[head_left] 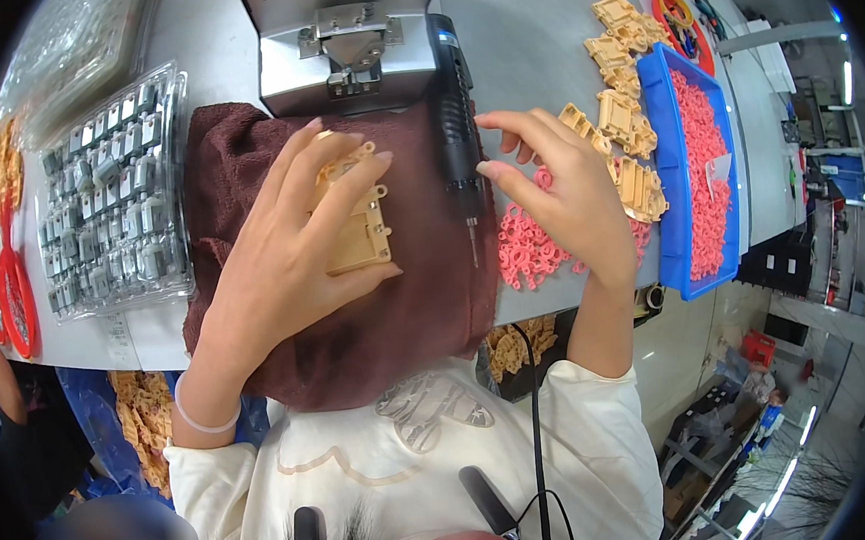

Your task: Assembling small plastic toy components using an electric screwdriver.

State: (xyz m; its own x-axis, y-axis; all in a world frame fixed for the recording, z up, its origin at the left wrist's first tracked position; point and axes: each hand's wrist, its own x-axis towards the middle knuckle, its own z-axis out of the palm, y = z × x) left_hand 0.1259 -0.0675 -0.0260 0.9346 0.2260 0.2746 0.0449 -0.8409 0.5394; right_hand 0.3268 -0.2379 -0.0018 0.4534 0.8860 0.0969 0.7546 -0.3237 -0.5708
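My left hand [294, 224] is wrapped over a pale yellow plastic housing [358, 243], which rests on a dark brown towel [425, 311]. The fingers cover part of the housing; its flat face and small screw lugs show beside them. An electric screwdriver [456, 118] with a black body lies upright in the view along the towel's right side, its thin bit pointing toward me. Just right of it is my right hand [562, 181], thumb and forefinger apart beside the black body, holding nothing that I can see. Under that hand lies a loose pile of small pink ring-shaped parts [526, 248].
A silver screw feeder [349, 75] stands behind the towel. To the left lies a clear tray [116, 197] filled with small grey metal parts. On the right, a blue bin [662, 144] holds more pink parts, beside a row of yellow housings [628, 121].
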